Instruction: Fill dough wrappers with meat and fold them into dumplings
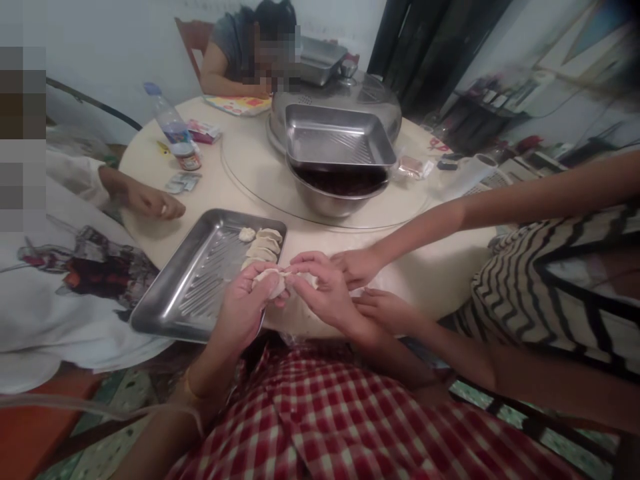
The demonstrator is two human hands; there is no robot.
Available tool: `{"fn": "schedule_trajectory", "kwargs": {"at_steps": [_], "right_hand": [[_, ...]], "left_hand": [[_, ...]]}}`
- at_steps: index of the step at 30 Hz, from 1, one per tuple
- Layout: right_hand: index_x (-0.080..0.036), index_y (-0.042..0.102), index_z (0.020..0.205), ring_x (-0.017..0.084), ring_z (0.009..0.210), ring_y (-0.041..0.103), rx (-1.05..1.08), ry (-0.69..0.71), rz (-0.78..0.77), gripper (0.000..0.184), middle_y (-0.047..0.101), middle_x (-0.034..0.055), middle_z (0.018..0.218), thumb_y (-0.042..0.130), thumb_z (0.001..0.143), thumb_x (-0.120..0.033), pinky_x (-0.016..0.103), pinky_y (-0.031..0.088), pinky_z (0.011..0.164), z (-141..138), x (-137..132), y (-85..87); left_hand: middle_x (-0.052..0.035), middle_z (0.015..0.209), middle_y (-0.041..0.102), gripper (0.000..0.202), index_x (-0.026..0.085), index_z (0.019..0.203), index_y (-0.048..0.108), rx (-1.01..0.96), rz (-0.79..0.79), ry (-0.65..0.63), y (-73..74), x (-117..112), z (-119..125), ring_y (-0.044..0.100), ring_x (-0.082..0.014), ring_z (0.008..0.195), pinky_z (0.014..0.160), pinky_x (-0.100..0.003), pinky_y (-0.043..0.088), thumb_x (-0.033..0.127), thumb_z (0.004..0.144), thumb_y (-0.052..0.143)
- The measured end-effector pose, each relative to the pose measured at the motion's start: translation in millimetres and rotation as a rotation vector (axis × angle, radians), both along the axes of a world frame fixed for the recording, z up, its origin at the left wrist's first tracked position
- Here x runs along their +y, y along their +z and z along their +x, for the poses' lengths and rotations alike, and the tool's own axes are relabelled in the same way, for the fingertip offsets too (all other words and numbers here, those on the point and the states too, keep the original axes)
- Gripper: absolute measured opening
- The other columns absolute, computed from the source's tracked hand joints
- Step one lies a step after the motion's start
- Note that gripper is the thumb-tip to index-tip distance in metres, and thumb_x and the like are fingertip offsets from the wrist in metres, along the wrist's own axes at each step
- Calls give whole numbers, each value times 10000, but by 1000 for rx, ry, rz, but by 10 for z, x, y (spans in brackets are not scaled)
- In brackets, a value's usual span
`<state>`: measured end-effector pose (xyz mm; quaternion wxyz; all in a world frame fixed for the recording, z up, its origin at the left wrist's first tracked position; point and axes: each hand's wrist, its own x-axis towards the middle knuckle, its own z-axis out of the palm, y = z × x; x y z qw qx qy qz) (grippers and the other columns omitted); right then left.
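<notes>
My left hand [245,303] cups a pale dumpling [273,280], fingers curled round it. My right hand [323,287] pinches the dumpling's edge from the right. Both hands hover over the near edge of a round cream table [260,167], just right of a steel tray [195,280]. Several folded dumplings [263,247] lie in a row at the tray's far right side.
A person in a striped top on my right has two hands [370,287] beside mine. A person in white at left rests a hand [150,200] on the table. A steel bowl [335,193] with dark filling carries a tray [337,143]. A water bottle [167,117] stands far left.
</notes>
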<state>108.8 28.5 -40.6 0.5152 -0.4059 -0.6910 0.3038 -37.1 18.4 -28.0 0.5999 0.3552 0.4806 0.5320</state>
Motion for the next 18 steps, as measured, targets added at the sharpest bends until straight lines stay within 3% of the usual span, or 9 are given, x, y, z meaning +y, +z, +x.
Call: {"fn": "schedule_trajectory", "kwargs": {"at_steps": [6,12,18], "right_hand": [[-216,705,769,152,915,636,1,-49,1,127,688,37,912,613,855,-226,337,516,872,-3,-27,-10],[-240,731,1014,191,1162,600,34,1,-100,193,654,80,1237,661,845,-300,396,467,1021,0,-34,-61],[-250,754,962,199,1187,605,24,53,-167,193,670,68,1237,608,893,-355,424,434,1075,-34,25,-73]], "left_hand": [[11,619,646,225,148,771,620,34,-10,10,-19,-12,19,562,-100,505,462,-198,466,278,632,741],[7,692,666,280,162,791,603,-16,-47,15,2,-8,15,581,-103,530,443,-191,464,307,619,770],[32,646,642,291,184,819,569,0,-3,-32,-48,-36,-39,581,-106,512,469,-210,492,333,661,763]]}}
